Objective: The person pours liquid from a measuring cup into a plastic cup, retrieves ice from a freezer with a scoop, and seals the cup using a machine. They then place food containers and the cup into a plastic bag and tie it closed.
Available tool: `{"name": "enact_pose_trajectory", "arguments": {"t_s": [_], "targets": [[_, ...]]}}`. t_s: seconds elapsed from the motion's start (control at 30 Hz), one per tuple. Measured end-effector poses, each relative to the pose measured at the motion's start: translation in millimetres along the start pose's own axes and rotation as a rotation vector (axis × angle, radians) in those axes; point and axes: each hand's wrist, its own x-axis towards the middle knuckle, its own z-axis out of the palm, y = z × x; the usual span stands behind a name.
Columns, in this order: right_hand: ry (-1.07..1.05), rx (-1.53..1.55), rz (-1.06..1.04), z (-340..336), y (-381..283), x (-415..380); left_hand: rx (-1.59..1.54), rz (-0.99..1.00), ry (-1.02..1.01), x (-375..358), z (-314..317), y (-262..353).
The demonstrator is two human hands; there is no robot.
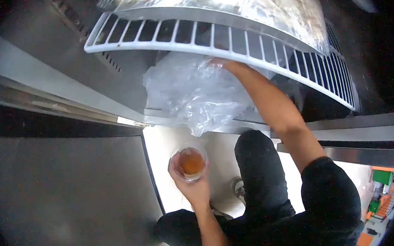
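My left hand (178, 169) is wrapped round a clear plastic cup (200, 149) with amber-brown liquid in it, held low near my knees. My right hand (219, 62) reaches under the white wire shelf (167, 43) inside a fridge. It is at a clear plastic bag (194, 91), which spills loosely over the front edge of the compartment. The shelf and the bag hide most of its fingers, so whether they grip anything does not show.
On the wire shelf above lies a metal tray (188, 12) with a plastic-wrapped load (262, 7). The fridge's open door (73, 193) stands on the left. Green and orange items (382, 177) appear at the far right.
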Motion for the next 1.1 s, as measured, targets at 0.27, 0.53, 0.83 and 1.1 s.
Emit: {"name": "enact_pose_trajectory", "arguments": {"t_s": [0.27,0.53,0.83,1.1], "targets": [[-0.591,-0.149,-0.006,-100,-89,-71,-0.062,-0.013,0.004,1,-7,-1],[-1.004,0.298,0.225,-126,-70,-55,-0.104,-0.012,0.018,0,-12,-6],[-1.192,0.894,0.583,-18,-121,-76,-0.081,0.016,0.048,3,-14,-3],[-1.150,0.985,0.772,-66,-148,-69,-0.063,-0.043,0.075,5,-15,-2]]}}
